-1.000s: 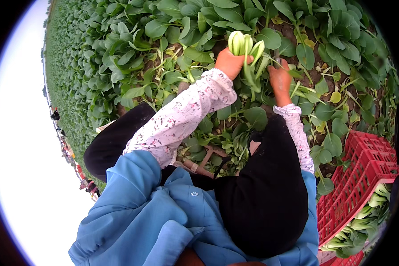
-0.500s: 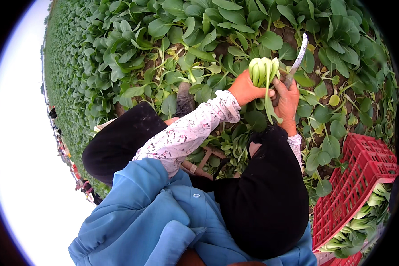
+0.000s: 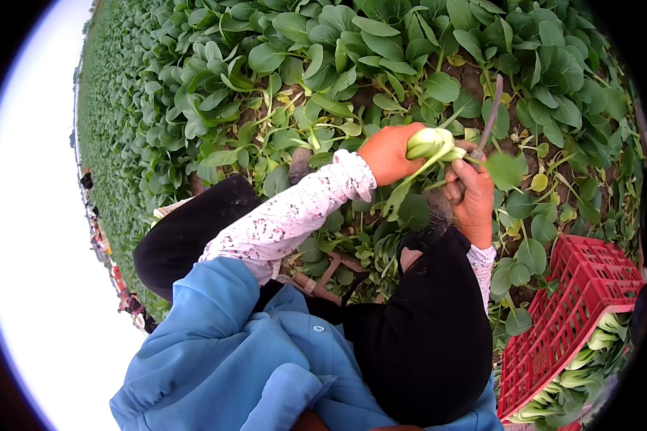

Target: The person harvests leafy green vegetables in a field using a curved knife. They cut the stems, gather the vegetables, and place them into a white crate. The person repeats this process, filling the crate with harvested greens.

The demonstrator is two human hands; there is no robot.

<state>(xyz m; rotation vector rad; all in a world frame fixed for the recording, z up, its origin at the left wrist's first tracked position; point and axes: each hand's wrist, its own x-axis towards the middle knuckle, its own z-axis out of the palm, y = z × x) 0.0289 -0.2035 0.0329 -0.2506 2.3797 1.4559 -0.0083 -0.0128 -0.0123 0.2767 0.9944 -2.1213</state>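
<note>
My left hand [image 3: 395, 154] grips a pale green bok choy head [image 3: 430, 144], with a long stem and leaf hanging from it. Right beside it, my right hand [image 3: 471, 197] is closed on a narrow curved knife [image 3: 490, 116], blade pointing up, its base at the cut end of the bok choy. Whether the blade touches the vegetable I cannot tell. A loose leaf [image 3: 503, 171] sticks out blurred over my right hand. Below both hands are leafy plants and trimmed yellowish leaves on the soil.
Dense rows of bok choy [image 3: 280, 32] surround me above and to the left. My bent knees [image 3: 431, 323] frame a low wooden piece [image 3: 316, 284]. A red plastic crate [image 3: 553, 316] stands at the lower right, with bok choy [image 3: 575, 381] beside it. Small distant figures [image 3: 133, 305] line the left horizon.
The bok choy and both hands have moved down and tilted since half a second ago. One second ago my right hand was lower among the leaves, apart from the vegetable; now it meets it.
</note>
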